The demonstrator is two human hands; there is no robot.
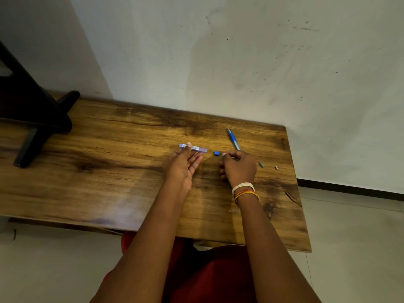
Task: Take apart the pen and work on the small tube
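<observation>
Lead case (193, 148), a slim translucent lilac box with a printed label, is the thing being handled: it lies flat on the wooden bench (113, 162), long side running left to right, and the left hand (182, 166) steadies it with the thumb laid across its top and the other fingers stretched out straight beneath and beside it, not wrapped round. Nearer the person, both forearms reach out over the bench edge, the right wrist ringed with white, orange and yellow bands (244, 191). The right hand (238, 167) sits just right of the case with its fingers curled in and the thumb and forefinger tips brought together toward the left; whether they pinch a lead is too fine to tell. Between the two hands, just off the open end of the case, a small blue cap (216, 153) rests on the bench. To do this well, I judge the case should stay pressed flat so it cannot roll or tip, with the right fingertips working close to its open end. Further right lie a small grey piece (261, 164) and a tiny pale bit (276, 167), and beyond the right hand a blue mechanical pencil (233, 139) angles away toward the wall.
</observation>
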